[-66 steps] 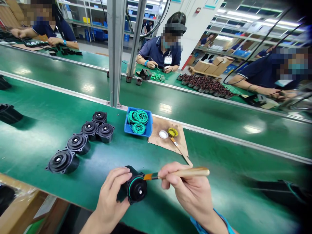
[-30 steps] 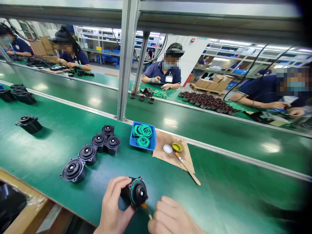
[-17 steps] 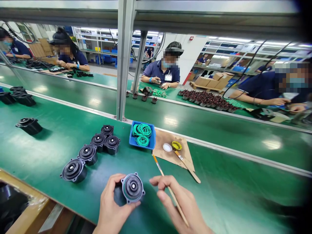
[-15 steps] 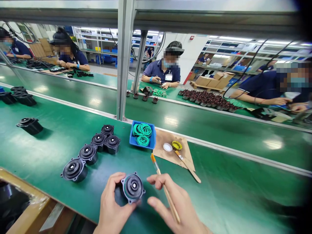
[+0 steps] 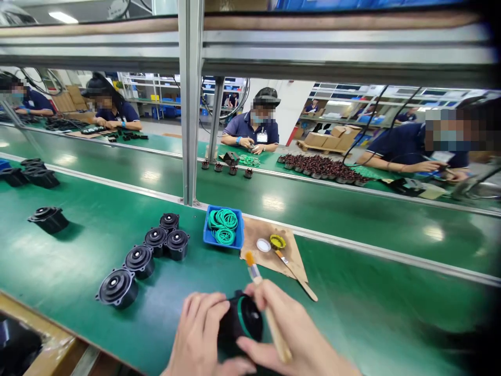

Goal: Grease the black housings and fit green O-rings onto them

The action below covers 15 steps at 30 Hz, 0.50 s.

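Note:
A black round housing [image 5: 230, 328] is tilted on its side low in front of me, with a green rubber ring [image 5: 241, 316] around its stepped end. My left hand [image 5: 198, 331] wraps the housing's body from the left. Held in my right hand [image 5: 291, 326] is a paintbrush [image 5: 253, 271], bristles pointing up and away. The right thumb and fingertips also reach the ringed end of the housing. Part of the housing is covered by my fingers.
Several similar black housings [image 5: 139, 261] stand to the left. Beyond my hands are a blue bin [image 5: 206, 237] of green rings and stained cardboard [image 5: 250, 224] with a yellow-filled cap [image 5: 277, 241], a white lid [image 5: 263, 245] and another brush [image 5: 295, 274]. A metal post [image 5: 190, 130] rises behind; co-workers sit opposite.
The housing has moved right and turned from facing me to lying sideways. My left hand now covers its body, and my right hand has closed in on it with the brush. The view has tilted up.

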Available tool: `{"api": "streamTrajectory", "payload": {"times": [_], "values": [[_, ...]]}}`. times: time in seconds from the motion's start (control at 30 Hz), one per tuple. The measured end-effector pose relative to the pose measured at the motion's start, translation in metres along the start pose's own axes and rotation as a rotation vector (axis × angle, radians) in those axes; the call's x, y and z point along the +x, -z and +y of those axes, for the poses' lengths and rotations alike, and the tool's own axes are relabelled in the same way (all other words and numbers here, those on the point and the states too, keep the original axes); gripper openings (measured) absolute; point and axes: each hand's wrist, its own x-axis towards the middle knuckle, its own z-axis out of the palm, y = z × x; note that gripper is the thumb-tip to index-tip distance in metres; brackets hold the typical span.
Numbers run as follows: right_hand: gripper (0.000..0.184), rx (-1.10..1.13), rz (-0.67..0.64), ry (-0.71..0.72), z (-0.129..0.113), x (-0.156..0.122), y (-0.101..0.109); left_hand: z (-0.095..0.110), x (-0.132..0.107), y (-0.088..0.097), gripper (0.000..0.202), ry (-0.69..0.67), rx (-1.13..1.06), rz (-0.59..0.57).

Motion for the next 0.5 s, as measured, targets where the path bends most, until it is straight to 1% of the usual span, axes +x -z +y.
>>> {"api": "streamTrajectory", "payload": {"times": [0.03, 0.07, 0.1, 0.17, 0.2, 0.27, 0.33, 0.4, 0.43, 0.5], "values": [[0.043, -0.041, 0.024, 0.012, 0.011, -0.007, 0.015, -0.008, 0.012, 0.008, 0.056, -0.056, 0.012, -0.095], [0.038, -0.095, 0.047, 0.013, 0.024, -0.015, 0.031, -0.018, 0.023, 0.017, 0.061, -0.05, 0.061, -0.191], [0.034, -0.158, 0.071, 0.0, 0.039, -0.024, 0.048, -0.032, 0.034, 0.025, 0.061, -0.002, 0.142, -0.202], [0.03, -0.278, 0.065, -0.06, 0.07, -0.041, 0.083, -0.067, 0.049, 0.037, 0.062, 0.024, 0.291, -0.215], [0.027, -0.327, 0.061, -0.08, 0.086, -0.051, 0.101, -0.086, 0.055, 0.04, 0.064, 0.028, 0.336, -0.222], [0.023, -0.406, 0.045, -0.109, 0.115, -0.069, 0.134, -0.121, 0.062, 0.037, 0.07, 0.016, 0.348, -0.305], [0.023, -0.438, 0.02, -0.113, 0.14, -0.088, 0.162, -0.143, 0.067, 0.033, 0.07, 0.003, 0.328, -0.354], [0.029, -0.431, -0.005, -0.113, 0.159, -0.103, 0.183, -0.15, 0.07, 0.032, 0.065, -0.006, 0.295, -0.379], [0.034, -0.422, -0.02, -0.119, 0.166, -0.108, 0.191, -0.148, 0.07, 0.033, 0.062, -0.007, 0.278, -0.388], [0.041, -0.424, -0.044, -0.154, 0.172, -0.111, 0.198, -0.135, 0.068, 0.037, 0.059, -0.008, 0.23, -0.415]]}}
